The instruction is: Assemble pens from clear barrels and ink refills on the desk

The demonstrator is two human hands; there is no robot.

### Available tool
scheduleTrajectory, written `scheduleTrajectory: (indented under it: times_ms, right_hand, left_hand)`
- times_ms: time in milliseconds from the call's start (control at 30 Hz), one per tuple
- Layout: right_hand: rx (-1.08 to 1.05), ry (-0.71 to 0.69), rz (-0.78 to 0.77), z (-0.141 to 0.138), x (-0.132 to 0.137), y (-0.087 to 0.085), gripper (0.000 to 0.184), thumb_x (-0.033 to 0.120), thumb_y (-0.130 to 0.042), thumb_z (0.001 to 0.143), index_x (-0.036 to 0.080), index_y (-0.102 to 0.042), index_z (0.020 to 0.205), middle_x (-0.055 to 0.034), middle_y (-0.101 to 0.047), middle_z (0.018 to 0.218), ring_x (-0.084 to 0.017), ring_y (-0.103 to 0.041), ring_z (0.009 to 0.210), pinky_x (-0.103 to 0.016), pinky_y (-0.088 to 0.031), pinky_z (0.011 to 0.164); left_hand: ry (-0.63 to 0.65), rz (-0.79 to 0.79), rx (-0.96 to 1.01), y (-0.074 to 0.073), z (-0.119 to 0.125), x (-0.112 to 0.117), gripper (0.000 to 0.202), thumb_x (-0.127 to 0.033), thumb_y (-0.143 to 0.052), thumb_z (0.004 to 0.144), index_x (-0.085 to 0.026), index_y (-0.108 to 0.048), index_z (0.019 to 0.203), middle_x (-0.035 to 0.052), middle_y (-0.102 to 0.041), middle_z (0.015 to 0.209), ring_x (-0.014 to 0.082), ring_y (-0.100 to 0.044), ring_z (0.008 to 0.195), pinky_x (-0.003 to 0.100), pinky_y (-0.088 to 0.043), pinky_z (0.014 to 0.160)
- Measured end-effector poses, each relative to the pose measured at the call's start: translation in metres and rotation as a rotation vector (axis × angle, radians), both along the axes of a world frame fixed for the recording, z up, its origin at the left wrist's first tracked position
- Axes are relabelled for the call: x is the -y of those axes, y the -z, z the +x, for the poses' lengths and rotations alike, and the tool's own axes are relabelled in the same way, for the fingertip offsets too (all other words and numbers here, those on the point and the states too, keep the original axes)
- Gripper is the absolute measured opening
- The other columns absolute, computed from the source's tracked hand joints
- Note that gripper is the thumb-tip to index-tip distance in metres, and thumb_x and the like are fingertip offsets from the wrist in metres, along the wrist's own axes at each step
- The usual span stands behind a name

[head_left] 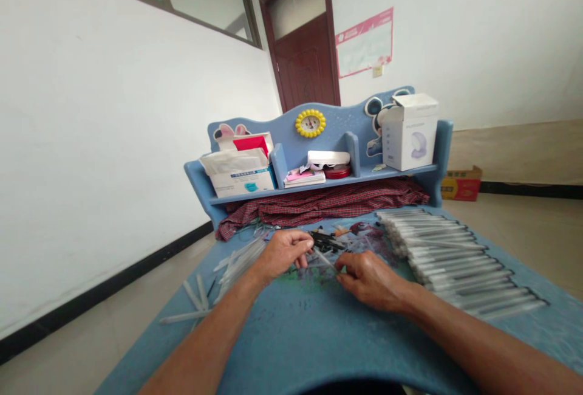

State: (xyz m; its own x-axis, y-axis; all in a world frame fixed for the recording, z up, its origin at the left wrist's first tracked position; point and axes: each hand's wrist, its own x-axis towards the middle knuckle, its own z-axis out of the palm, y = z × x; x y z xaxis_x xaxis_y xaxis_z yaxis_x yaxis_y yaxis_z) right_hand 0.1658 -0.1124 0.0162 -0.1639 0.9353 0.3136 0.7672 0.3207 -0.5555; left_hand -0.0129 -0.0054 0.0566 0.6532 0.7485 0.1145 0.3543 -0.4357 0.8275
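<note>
Bright even daylight, edges warped.

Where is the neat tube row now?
Head view: the tube row lies on the right of the desk, just beyond the right hand, its far end near the checked cloth.

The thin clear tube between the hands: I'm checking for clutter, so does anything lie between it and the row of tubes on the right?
Only the right hand, whose fingertips hold the thin clear tube together with the left hand. Nothing else visible lies on the blue desk before the row of tubes.
</note>
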Motion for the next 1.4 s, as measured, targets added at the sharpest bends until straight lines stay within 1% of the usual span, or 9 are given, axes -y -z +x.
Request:
scheduleTrajectory:
  times_ms: [233,400,533,667,733,900,1067,1400]
  right_hand:
    - [0.013,0.004,-0.018,0.0002,0.0,-0.0023,0.019,0.023,-0.047,0.076,0.017,-0.063,0.083,0.0011,-0.054,0.054,-0.009,-0.042,0.048,-0.02,-0.025,0.048]
    - [0.021,0.016,-0.001,0.0013,-0.0011,-0.0009,0.02,0.023,-0.047,0.076,0.018,-0.064,0.085,-0.0001,-0.057,0.058,-0.01,-0.046,0.051,-0.02,-0.027,0.05]
    - [0.031,0.021,-0.002,0.0008,-0.0012,-0.0008,0.021,0.023,-0.047,0.076,0.018,-0.064,0.086,-0.0006,-0.059,0.059,-0.01,-0.047,0.051,-0.021,-0.028,0.051]
    - [0.035,0.026,-0.003,-0.0003,-0.0009,-0.0018,0.02,0.022,-0.047,0.076,0.018,-0.064,0.086,-0.0006,-0.059,0.059,-0.01,-0.046,0.051,-0.021,-0.028,0.051]
    - [0.029,0.026,0.002,-0.0006,-0.0009,-0.0017,0.02,0.023,-0.047,0.077,0.018,-0.064,0.086,-0.0004,-0.058,0.058,-0.01,-0.046,0.051,-0.021,-0.027,0.05]
    - [0.019,0.017,0.012,-0.0011,-0.0013,0.0001,0.021,0.024,-0.046,0.078,0.018,-0.064,0.088,-0.0007,-0.058,0.059,-0.01,-0.047,0.052,-0.021,-0.028,0.051]
    - [0.014,-0.005,0.012,-0.0021,-0.0015,0.0015,0.021,0.023,-0.046,0.078,0.018,-0.063,0.089,-0.0004,-0.058,0.059,-0.01,-0.045,0.051,-0.021,-0.027,0.05]
    - [0.036,-0.01,0.032,-0.0023,-0.0014,0.0023,0.02,0.023,-0.045,0.078,0.017,-0.063,0.087,-0.0013,-0.059,0.06,-0.01,-0.048,0.052,-0.021,-0.028,0.051]
  left_hand:
    - [0.023,-0.02,-0.03,0.0009,0.0008,0.0012,0.026,-0.037,-0.054,0.075,-0.011,-0.06,0.074,-0.0008,-0.06,0.053,0.0097,-0.055,0.043,0.018,-0.04,0.041]
    - [0.02,-0.038,-0.039,0.0018,0.0012,0.0017,0.027,-0.038,-0.054,0.074,-0.011,-0.058,0.071,-0.0002,-0.061,0.059,0.0084,-0.055,0.042,0.018,-0.039,0.04]
    - [0.021,-0.057,-0.022,0.0005,0.0016,0.0032,0.027,-0.038,-0.056,0.073,-0.012,-0.058,0.07,-0.0006,-0.061,0.057,0.008,-0.054,0.041,0.017,-0.039,0.04]
    - [0.023,-0.069,-0.011,0.0001,0.0014,0.0036,0.03,-0.04,-0.053,0.075,-0.012,-0.057,0.065,-0.0024,-0.055,0.045,0.0077,-0.05,0.039,0.017,-0.039,0.041]
    - [0.017,-0.07,0.007,0.0006,0.0012,0.0033,0.031,-0.04,-0.054,0.075,-0.011,-0.057,0.064,-0.0021,-0.055,0.045,0.0075,-0.05,0.038,0.017,-0.039,0.041]
    - [0.022,-0.108,0.066,0.0,0.0006,0.0043,0.028,-0.038,-0.058,0.072,-0.011,-0.059,0.07,0.0004,-0.061,0.057,0.0078,-0.052,0.041,0.018,-0.04,0.041]
    - [0.031,-0.1,0.071,-0.0008,-0.0007,0.0042,0.027,-0.036,-0.059,0.071,-0.01,-0.06,0.075,0.0015,-0.063,0.058,0.0081,-0.053,0.041,0.018,-0.04,0.041]
    - [0.03,-0.091,0.051,0.0025,0.0,0.0027,0.023,-0.033,-0.058,0.071,-0.01,-0.06,0.077,0.0005,-0.062,0.059,0.0079,-0.054,0.041,0.017,-0.04,0.04]
